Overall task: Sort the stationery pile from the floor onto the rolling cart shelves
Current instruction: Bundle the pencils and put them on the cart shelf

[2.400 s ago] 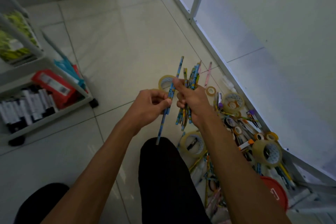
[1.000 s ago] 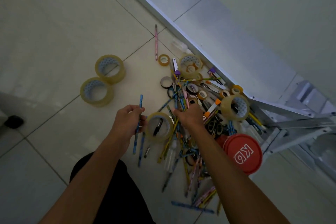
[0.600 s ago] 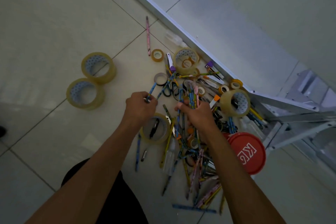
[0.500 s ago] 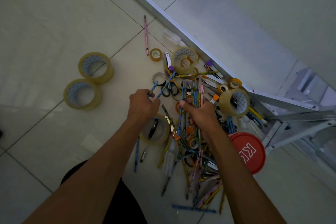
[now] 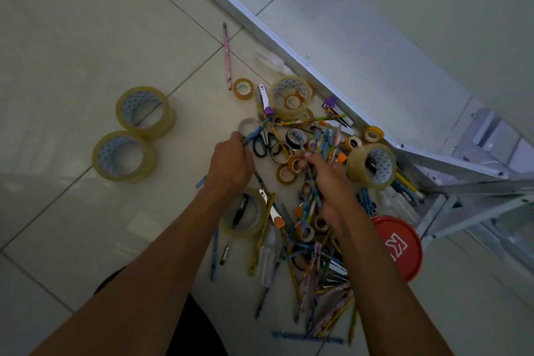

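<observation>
Down on the tiled floor (image 5: 86, 37), against the white wall base, the stationery pile (image 5: 303, 211) lay spread in front of me, cart out of view. My right hand (image 5: 329, 182) was curled tight round a bunch of patterned pencils (image 5: 323, 147), tips fanning up past my knuckles. My left hand (image 5: 231, 165) pinched a single blue pencil (image 5: 254, 133) between thumb and fingers, its far end reaching toward the black-handled scissors (image 5: 261, 144). Left hand sat just beside the right, not touching.

Step, as I judged it: gathering pencils out of the mix, nothing shelved from this handful yet. Plenty of pencils were loose near my right forearm, crossed over small tape rolls (image 5: 286, 173) and a clear bottle (image 5: 264, 257).

Two big packing tape rolls (image 5: 133, 133) stood well apart on the left; another (image 5: 371, 165) sat just right of my right hand; one more (image 5: 245, 214) lay under my left wrist. Red lid (image 5: 398, 248) lay at the pile's right edge.

Next move likely called for feeding the blue pencil into the right-hand bunch, ends roughly lined up, without loosening the grip. Risk: bundle splaying or slipping as it grew
</observation>
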